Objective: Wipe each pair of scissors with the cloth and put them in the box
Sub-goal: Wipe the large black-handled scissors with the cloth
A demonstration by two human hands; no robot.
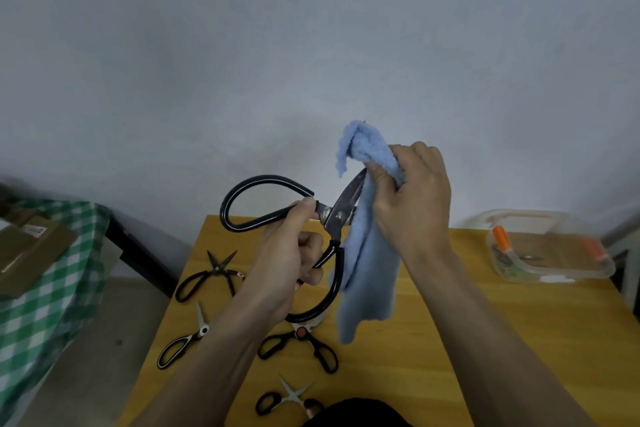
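Note:
My left hand (294, 250) grips a large pair of black-handled scissors (266, 204) near the pivot and holds it up above the table, blades pointing up to the right. My right hand (412, 198) grips a light blue cloth (370, 274), pinched around the upper part of the blades; the rest of the cloth hangs down. The blade tips are hidden inside the cloth. A clear plastic box (550, 253) stands at the table's far right with orange-handled items inside.
Several smaller scissors lie on the yellow wooden table (450, 357): a black pair (207, 274), a black-and-white pair (183, 340), a pair with a red pivot (304, 343), a small pair (287, 399) near me. A green checked cloth (45, 305) covers a surface at the left.

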